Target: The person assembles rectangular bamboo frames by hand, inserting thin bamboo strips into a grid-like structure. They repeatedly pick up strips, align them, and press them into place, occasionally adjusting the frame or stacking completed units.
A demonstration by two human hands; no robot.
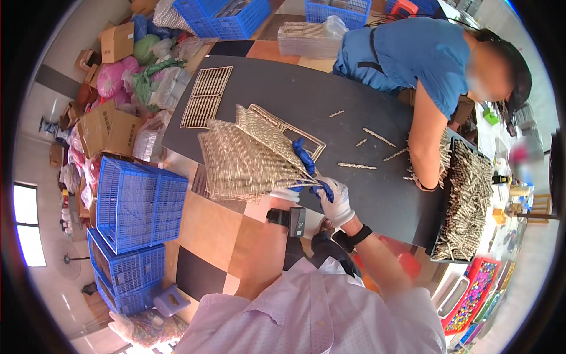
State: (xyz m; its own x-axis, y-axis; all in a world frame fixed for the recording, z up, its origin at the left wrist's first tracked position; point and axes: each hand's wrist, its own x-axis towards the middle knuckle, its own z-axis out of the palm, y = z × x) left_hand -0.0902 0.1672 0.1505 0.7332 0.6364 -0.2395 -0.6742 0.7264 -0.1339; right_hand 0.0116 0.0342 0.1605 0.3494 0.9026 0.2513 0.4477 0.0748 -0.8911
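A fanned stack of gold lattice panels (247,159), made of rows of twisted-looking strips, is held up in front of me over the near edge of the dark table. My left hand (285,193), in a white glove with blue fingers, grips the stack from below and is mostly hidden by it. My right hand (337,203), gloved the same way, is closed on the panels' right corner. Behind the stack, a gold frame (318,147) lies partly covered on the table. Another lattice panel (206,97) lies flat at the far left of the tabletop.
Loose twisted strips (357,166) lie on the dark table (283,88). At the right, a co-worker (407,53) in blue leans over a black crate (435,256) heaped with strips. Blue crates (141,200) are stacked on the floor at left, near cartons (109,130) and bags.
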